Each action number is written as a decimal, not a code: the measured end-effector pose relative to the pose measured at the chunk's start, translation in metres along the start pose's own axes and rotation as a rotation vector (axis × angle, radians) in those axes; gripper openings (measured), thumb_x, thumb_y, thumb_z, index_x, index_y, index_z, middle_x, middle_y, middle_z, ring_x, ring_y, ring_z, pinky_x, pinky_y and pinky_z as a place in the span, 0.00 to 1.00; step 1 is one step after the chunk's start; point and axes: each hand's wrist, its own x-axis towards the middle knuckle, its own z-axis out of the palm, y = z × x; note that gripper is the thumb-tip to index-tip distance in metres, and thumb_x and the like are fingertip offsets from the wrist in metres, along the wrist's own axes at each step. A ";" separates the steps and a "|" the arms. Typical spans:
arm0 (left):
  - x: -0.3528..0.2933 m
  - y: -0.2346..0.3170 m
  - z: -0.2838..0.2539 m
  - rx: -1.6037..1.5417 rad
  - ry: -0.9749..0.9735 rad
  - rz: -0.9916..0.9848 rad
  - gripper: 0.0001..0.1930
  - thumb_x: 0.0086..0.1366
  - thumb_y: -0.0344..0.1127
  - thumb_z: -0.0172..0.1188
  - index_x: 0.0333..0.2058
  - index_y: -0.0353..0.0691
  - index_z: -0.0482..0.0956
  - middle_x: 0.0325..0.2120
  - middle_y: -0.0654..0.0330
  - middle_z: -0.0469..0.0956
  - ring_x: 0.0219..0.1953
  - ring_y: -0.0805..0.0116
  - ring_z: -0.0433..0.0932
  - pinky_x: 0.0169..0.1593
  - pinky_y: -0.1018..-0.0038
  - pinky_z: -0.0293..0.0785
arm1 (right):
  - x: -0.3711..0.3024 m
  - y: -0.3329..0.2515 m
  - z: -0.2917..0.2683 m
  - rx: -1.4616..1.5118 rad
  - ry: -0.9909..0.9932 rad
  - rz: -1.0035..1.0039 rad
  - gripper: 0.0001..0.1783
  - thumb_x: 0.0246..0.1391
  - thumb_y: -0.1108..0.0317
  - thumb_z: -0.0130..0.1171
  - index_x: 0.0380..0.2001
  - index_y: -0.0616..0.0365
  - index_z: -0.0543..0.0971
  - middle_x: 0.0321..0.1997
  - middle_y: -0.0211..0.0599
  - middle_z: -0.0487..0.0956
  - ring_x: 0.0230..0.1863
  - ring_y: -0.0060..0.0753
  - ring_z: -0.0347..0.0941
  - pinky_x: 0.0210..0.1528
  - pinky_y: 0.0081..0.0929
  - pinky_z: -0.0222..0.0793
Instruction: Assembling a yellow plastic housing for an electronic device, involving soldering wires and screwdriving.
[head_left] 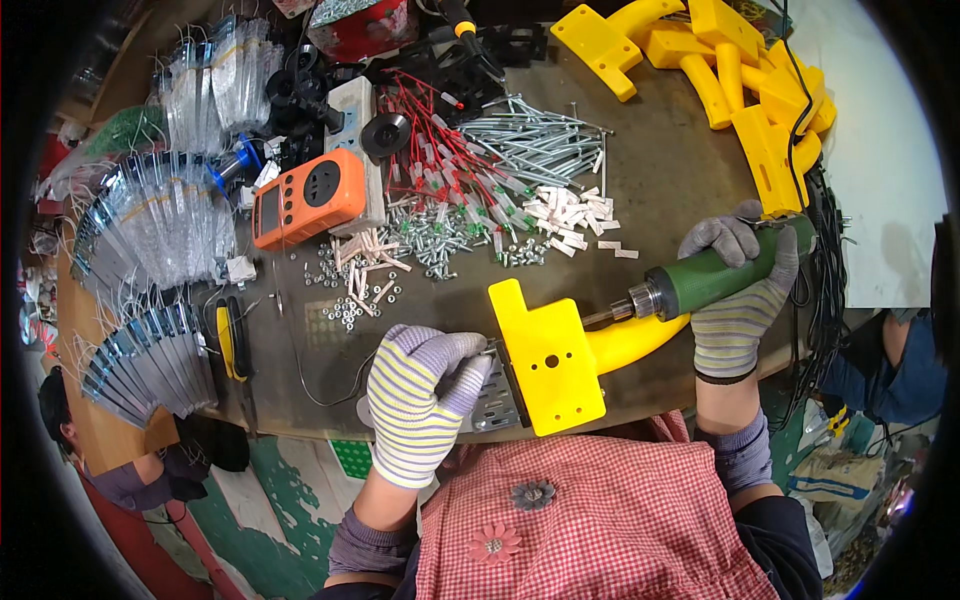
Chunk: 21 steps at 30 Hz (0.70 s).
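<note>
My left hand, in a striped glove, grips a grey metal plate against the left side of a yellow plastic part at the table's near edge. My right hand, gloved too, holds a green electric screwdriver. The screwdriver's bit points left and touches the yellow part's upper right side. The yellow part has a flat square face with holes and a curved arm running right under the screwdriver.
Screws, nuts and white tabs lie scattered mid-table with red wires. An orange meter sits left of them. More yellow parts pile at the back right. Clear bags fan out on the left. Another person is lower left.
</note>
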 end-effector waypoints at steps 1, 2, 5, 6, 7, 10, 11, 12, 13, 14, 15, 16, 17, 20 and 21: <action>-0.001 0.000 0.000 -0.002 0.000 0.001 0.12 0.47 0.23 0.72 0.31 0.42 0.84 0.21 0.65 0.71 0.24 0.69 0.69 0.29 0.72 0.66 | 0.000 0.000 0.000 -0.001 0.001 0.000 0.24 0.61 0.50 0.60 0.48 0.60 0.78 0.24 0.25 0.65 0.26 0.25 0.64 0.62 0.39 0.68; -0.001 -0.001 0.001 -0.004 0.001 0.001 0.11 0.47 0.23 0.72 0.31 0.42 0.84 0.21 0.65 0.71 0.24 0.69 0.69 0.29 0.72 0.66 | 0.000 0.001 0.000 -0.019 -0.012 0.000 0.22 0.62 0.52 0.60 0.47 0.60 0.77 0.24 0.23 0.65 0.27 0.24 0.64 0.61 0.39 0.69; -0.003 0.001 0.001 0.007 0.009 -0.028 0.11 0.47 0.23 0.72 0.31 0.42 0.84 0.21 0.65 0.71 0.24 0.69 0.69 0.29 0.72 0.66 | 0.001 0.001 0.000 -0.026 -0.025 0.008 0.20 0.62 0.54 0.59 0.45 0.60 0.76 0.24 0.21 0.65 0.27 0.23 0.65 0.61 0.39 0.70; -0.003 0.001 0.001 0.007 0.008 -0.028 0.11 0.47 0.23 0.72 0.31 0.42 0.84 0.21 0.65 0.71 0.24 0.69 0.69 0.29 0.72 0.66 | 0.001 0.001 0.001 -0.015 -0.025 0.015 0.19 0.62 0.54 0.59 0.44 0.59 0.76 0.23 0.21 0.64 0.27 0.23 0.65 0.61 0.39 0.70; -0.004 0.000 0.001 0.015 0.009 -0.020 0.11 0.47 0.23 0.72 0.31 0.42 0.84 0.21 0.65 0.71 0.24 0.69 0.68 0.29 0.72 0.66 | 0.001 0.001 0.001 -0.015 -0.024 0.015 0.19 0.62 0.54 0.59 0.44 0.59 0.76 0.23 0.21 0.64 0.27 0.23 0.65 0.61 0.39 0.70; -0.003 0.000 0.001 0.012 0.014 -0.005 0.12 0.46 0.23 0.72 0.31 0.42 0.84 0.21 0.65 0.71 0.24 0.69 0.68 0.29 0.72 0.66 | 0.002 0.001 0.000 -0.023 -0.024 0.010 0.18 0.62 0.54 0.59 0.43 0.59 0.76 0.22 0.20 0.63 0.26 0.22 0.64 0.60 0.39 0.70; -0.003 0.000 0.001 0.004 0.020 0.001 0.12 0.46 0.23 0.72 0.31 0.42 0.84 0.21 0.65 0.71 0.23 0.69 0.68 0.28 0.72 0.66 | 0.003 0.000 -0.001 -0.009 -0.038 0.023 0.19 0.62 0.53 0.60 0.43 0.60 0.77 0.23 0.23 0.64 0.26 0.24 0.65 0.61 0.39 0.69; -0.003 0.000 0.001 0.004 0.019 0.000 0.12 0.46 0.23 0.72 0.31 0.42 0.84 0.21 0.65 0.71 0.23 0.69 0.68 0.28 0.72 0.66 | 0.003 0.000 -0.002 0.006 -0.053 0.037 0.20 0.61 0.52 0.60 0.43 0.61 0.78 0.24 0.25 0.66 0.27 0.25 0.65 0.61 0.38 0.68; -0.003 0.000 0.001 0.008 0.015 0.005 0.12 0.46 0.23 0.72 0.32 0.41 0.84 0.20 0.65 0.71 0.23 0.69 0.68 0.28 0.72 0.66 | 0.003 0.000 -0.003 0.006 -0.052 0.037 0.20 0.61 0.52 0.60 0.43 0.61 0.78 0.24 0.25 0.66 0.27 0.25 0.65 0.61 0.38 0.68; -0.002 0.000 0.001 0.012 0.010 0.009 0.12 0.46 0.23 0.72 0.32 0.41 0.84 0.20 0.65 0.71 0.23 0.69 0.68 0.28 0.72 0.66 | 0.003 0.000 -0.002 0.007 -0.046 0.037 0.20 0.61 0.52 0.60 0.43 0.60 0.78 0.24 0.25 0.66 0.27 0.25 0.65 0.61 0.38 0.68; -0.002 0.000 0.001 0.012 0.010 0.008 0.12 0.46 0.23 0.72 0.32 0.41 0.84 0.20 0.65 0.71 0.23 0.69 0.68 0.28 0.72 0.66 | 0.003 0.000 -0.002 0.008 -0.040 0.036 0.20 0.61 0.52 0.60 0.43 0.60 0.78 0.24 0.25 0.65 0.26 0.25 0.64 0.61 0.38 0.68; -0.001 0.000 0.001 0.005 0.011 0.014 0.12 0.46 0.23 0.72 0.32 0.41 0.84 0.20 0.65 0.70 0.23 0.69 0.68 0.28 0.72 0.66 | 0.003 0.000 -0.002 0.008 -0.039 0.037 0.20 0.61 0.52 0.60 0.43 0.60 0.78 0.24 0.25 0.65 0.26 0.25 0.64 0.61 0.38 0.68; 0.000 0.000 0.001 -0.003 0.013 0.020 0.12 0.46 0.23 0.72 0.32 0.41 0.84 0.20 0.65 0.70 0.23 0.69 0.68 0.29 0.72 0.66 | 0.003 0.000 -0.002 0.005 -0.039 0.034 0.20 0.61 0.52 0.60 0.43 0.60 0.78 0.23 0.24 0.65 0.26 0.25 0.64 0.60 0.38 0.68; -0.001 0.000 0.002 0.000 0.009 0.028 0.12 0.46 0.23 0.72 0.32 0.40 0.84 0.20 0.65 0.70 0.23 0.68 0.68 0.29 0.72 0.66 | 0.003 0.001 0.000 -0.001 -0.033 0.030 0.19 0.61 0.52 0.61 0.42 0.59 0.77 0.23 0.24 0.65 0.26 0.24 0.64 0.60 0.37 0.68; -0.001 0.000 0.002 0.000 0.008 0.027 0.12 0.46 0.23 0.72 0.32 0.40 0.84 0.20 0.65 0.70 0.23 0.68 0.68 0.29 0.72 0.66 | 0.002 0.001 0.000 -0.004 -0.026 0.029 0.19 0.61 0.52 0.61 0.42 0.59 0.77 0.23 0.24 0.65 0.26 0.24 0.64 0.60 0.37 0.68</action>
